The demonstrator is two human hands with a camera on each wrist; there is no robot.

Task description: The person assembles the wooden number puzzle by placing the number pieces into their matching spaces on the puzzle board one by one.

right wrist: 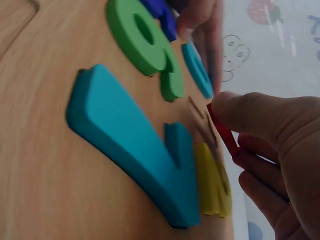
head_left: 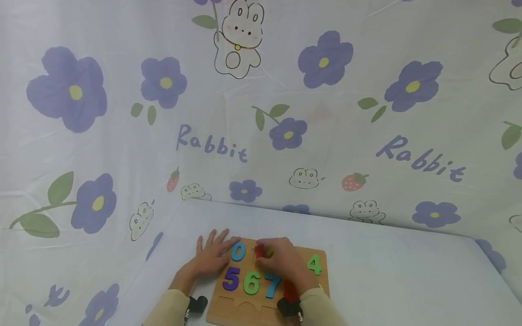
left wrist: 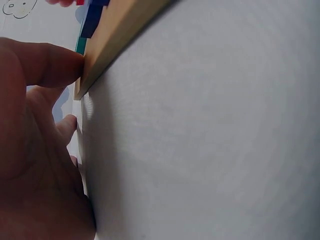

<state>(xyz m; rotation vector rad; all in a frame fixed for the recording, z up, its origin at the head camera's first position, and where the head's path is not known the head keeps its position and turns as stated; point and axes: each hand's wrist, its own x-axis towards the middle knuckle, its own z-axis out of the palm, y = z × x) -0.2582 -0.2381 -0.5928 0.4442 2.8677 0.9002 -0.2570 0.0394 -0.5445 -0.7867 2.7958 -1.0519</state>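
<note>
A wooden number board [head_left: 222, 312] lies on the table, with coloured number pieces in it. My right hand [head_left: 283, 259] pinches a red number piece [right wrist: 223, 134], a thin upright bar like a 1, between thumb and fingers over the top row, close to a narrow recess. Beside it a yellow piece [right wrist: 214, 182] is partly covered by the hand in the head view. My left hand [head_left: 210, 258] lies with fingers spread at the board's left edge, its thumb touching the board's side in the left wrist view. Nearest to it are the blue 0 [head_left: 238, 251] and purple 5 [head_left: 231, 278].
In the board also sit a green 6 [head_left: 251, 283], a blue 7 [head_left: 272, 285], a red 8 [head_left: 290, 291] under the right wrist and a green 4 [head_left: 314, 264]. The white table [head_left: 391, 271] meets a printed cloth [head_left: 326, 149] behind.
</note>
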